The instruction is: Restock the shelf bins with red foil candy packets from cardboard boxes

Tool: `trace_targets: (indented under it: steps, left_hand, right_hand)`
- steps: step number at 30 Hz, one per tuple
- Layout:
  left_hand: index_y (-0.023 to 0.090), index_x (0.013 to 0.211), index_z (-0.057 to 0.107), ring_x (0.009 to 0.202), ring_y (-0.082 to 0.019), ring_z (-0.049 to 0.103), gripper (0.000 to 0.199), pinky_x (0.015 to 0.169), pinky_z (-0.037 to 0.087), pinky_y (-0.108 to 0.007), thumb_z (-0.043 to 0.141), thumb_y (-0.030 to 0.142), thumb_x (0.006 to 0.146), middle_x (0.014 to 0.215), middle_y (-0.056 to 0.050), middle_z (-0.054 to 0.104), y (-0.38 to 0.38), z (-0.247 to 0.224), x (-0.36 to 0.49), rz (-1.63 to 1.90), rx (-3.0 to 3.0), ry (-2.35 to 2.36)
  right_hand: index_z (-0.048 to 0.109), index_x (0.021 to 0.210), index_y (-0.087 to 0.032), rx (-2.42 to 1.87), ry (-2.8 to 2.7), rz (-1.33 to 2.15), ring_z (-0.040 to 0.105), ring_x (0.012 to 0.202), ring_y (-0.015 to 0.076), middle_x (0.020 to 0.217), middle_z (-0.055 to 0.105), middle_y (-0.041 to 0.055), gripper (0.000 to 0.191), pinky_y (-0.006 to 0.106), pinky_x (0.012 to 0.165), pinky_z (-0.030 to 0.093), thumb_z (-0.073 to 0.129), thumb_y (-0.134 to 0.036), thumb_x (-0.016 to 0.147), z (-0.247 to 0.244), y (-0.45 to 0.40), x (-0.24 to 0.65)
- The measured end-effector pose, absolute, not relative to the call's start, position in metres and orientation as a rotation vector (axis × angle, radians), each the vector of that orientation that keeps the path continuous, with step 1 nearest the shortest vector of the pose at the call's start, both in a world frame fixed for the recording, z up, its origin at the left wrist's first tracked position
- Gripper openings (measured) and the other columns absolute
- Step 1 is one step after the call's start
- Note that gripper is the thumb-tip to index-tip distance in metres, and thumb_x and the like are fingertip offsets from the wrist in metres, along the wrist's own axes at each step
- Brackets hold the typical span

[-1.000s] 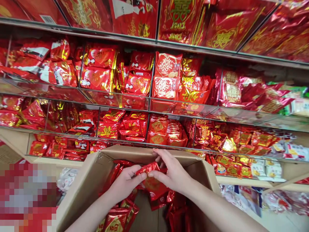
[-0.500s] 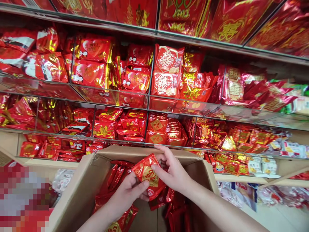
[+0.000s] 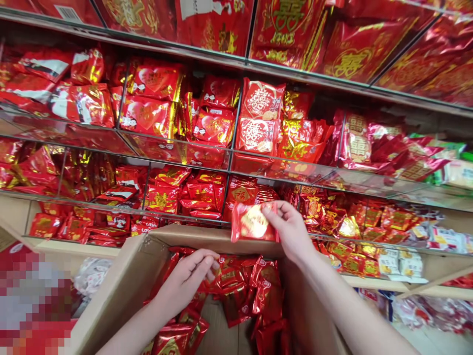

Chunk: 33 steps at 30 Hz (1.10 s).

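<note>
My right hand [image 3: 293, 229] pinches a red packet [image 3: 254, 222] with a shiny gold centre. The packet is above the far rim of an open cardboard box [image 3: 225, 235], in front of the lower shelf. My left hand [image 3: 194, 271] is inside the box at its upper left, fingers curled, close to the red packets [image 3: 232, 273] there. Whatever those fingers hold, if anything, is hidden. More red foil packets [image 3: 268, 291] lie along the right of the box, and others [image 3: 177, 337] lie near its front left.
Behind the box, glass-fronted shelves [image 3: 177, 150] hold rows of red and gold packets in divided compartments. Packets with a red and gold diamond design [image 3: 240, 192] stand just behind the held packet. White packets [image 3: 399, 259] sit at the right, and clear plastic bags [image 3: 424, 313] lie below.
Both hands held the packet together before. My right hand has carried it up and away toward the shelf, while my left hand has let go and stays over the box.
</note>
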<state>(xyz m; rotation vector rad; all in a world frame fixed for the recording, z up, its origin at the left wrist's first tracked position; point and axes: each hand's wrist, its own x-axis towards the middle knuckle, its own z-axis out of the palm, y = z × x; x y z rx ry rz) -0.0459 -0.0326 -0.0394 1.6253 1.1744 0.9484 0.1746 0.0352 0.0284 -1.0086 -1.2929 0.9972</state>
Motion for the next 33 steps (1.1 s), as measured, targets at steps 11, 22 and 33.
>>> trace_targets:
  steps: [11,22,33]
  left_hand:
    - [0.021,0.084,0.06,0.069,-0.014,0.053,0.019,0.066,0.041,-0.023,0.045,0.033,0.082,0.072,0.002,0.06,-0.03,-0.055,-0.042,0.735,1.808,1.28]
    - [0.022,0.088,0.064,0.077,-0.016,0.057,0.021,0.07,0.041,-0.024,0.046,0.024,0.078,0.083,-0.001,0.066,-0.037,-0.075,-0.037,0.45,1.947,1.225]
    - [0.024,0.094,0.065,0.089,-0.028,0.059,0.031,0.076,0.044,-0.038,0.058,0.023,0.064,0.096,-0.007,0.066,-0.049,-0.106,-0.037,0.114,1.952,1.306]
  right_hand:
    - [0.054,0.086,-0.017,-1.059,-1.3,0.711,0.056,0.09,0.0211,0.09,0.062,0.0061,0.029,0.041,0.09,0.04,0.064,-0.024,0.06,0.022,0.131,0.156]
    - [0.059,0.089,-0.016,-1.278,-1.638,0.141,0.053,0.091,0.0244,0.096,0.054,0.0116,0.025,0.041,0.084,0.042,0.065,-0.027,0.067,0.008,0.126,0.167]
    - [0.047,0.108,-0.011,-1.291,-1.646,0.145,0.05,0.102,0.0274,0.106,0.054,0.0158,0.052,0.043,0.088,0.04,0.067,-0.033,0.065,0.002,0.124,0.167]
